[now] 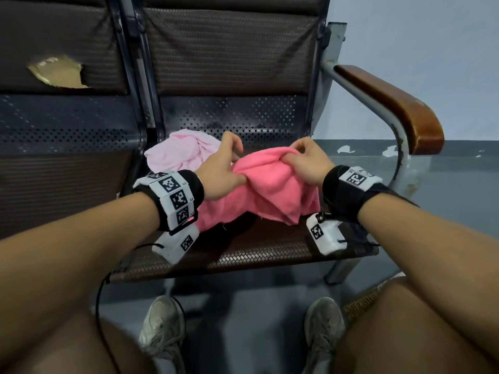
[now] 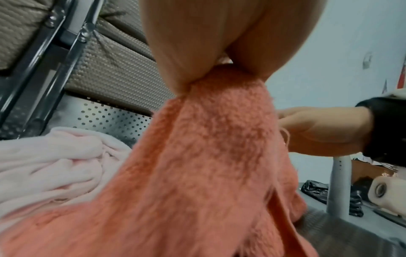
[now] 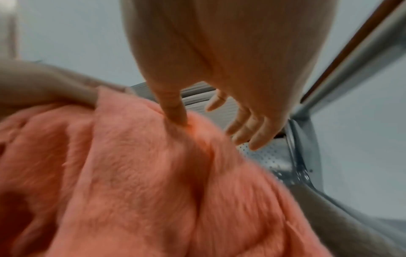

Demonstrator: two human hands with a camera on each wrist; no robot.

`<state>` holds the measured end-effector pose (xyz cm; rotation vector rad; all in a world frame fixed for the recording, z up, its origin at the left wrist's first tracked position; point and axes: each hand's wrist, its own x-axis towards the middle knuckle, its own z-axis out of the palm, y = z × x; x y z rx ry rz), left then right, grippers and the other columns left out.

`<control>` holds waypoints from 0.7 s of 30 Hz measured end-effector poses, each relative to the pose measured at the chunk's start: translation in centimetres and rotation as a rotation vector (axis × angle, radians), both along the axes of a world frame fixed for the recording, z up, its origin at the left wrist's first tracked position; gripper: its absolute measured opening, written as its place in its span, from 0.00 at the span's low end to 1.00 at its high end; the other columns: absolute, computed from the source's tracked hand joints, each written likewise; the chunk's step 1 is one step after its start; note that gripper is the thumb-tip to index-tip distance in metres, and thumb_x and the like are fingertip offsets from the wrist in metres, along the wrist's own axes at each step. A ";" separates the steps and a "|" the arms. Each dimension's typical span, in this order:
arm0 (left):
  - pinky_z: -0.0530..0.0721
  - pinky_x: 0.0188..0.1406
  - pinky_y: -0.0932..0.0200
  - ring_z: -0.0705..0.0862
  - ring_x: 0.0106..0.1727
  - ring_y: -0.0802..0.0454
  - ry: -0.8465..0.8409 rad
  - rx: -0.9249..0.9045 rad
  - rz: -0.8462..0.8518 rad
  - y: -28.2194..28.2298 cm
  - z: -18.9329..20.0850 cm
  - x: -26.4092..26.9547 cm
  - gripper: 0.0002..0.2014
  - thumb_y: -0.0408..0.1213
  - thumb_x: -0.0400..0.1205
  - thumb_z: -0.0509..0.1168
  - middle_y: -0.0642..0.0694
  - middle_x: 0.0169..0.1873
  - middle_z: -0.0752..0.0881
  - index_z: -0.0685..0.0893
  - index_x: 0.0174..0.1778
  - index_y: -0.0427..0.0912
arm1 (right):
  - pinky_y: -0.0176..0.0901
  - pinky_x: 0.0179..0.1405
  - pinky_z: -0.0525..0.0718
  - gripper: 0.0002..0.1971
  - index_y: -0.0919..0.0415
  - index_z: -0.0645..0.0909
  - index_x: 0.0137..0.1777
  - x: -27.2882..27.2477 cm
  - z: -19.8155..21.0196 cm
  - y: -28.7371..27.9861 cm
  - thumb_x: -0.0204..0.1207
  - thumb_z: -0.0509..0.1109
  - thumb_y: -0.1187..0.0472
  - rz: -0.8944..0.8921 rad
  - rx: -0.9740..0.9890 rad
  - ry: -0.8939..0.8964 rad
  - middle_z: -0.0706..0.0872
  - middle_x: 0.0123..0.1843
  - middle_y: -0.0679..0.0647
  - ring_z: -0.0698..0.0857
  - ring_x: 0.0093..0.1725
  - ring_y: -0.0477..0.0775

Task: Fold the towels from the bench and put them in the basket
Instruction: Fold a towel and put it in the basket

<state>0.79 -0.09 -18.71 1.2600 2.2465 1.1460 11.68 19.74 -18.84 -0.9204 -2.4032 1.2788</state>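
A bright pink towel (image 1: 267, 190) hangs bunched over the bench seat (image 1: 259, 255), held up between both hands. My left hand (image 1: 224, 168) pinches a fold of it at the left, thumb against curled fingers; the left wrist view shows the pink towel (image 2: 211, 165) gathered in that pinch. My right hand (image 1: 305, 160) pinches the towel's top edge at the right; in the right wrist view the thumb presses into the pink towel (image 3: 142, 173) while the other fingers (image 3: 248, 128) spread loose. A pale pink towel (image 1: 178, 152) lies crumpled on the seat behind my left hand.
The bench has a perforated metal back panel (image 1: 237, 114) and a wooden armrest (image 1: 397, 103) on the right. A torn patch (image 1: 56, 71) shows on the neighbouring seat back. A woven basket edge (image 1: 361, 306) shows by my right knee. My shoes (image 1: 162, 327) stand on the grey floor.
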 end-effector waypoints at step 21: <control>0.76 0.42 0.55 0.83 0.44 0.43 0.387 -0.234 0.295 0.8 -0.7 -1.2 0.07 0.38 0.82 0.61 0.47 0.38 0.85 0.83 0.41 0.45 | 0.50 0.48 0.82 0.07 0.57 0.82 0.49 -0.1 1.7 -2.6 0.83 0.62 0.60 0.167 0.177 0.307 0.85 0.41 0.50 0.83 0.42 0.49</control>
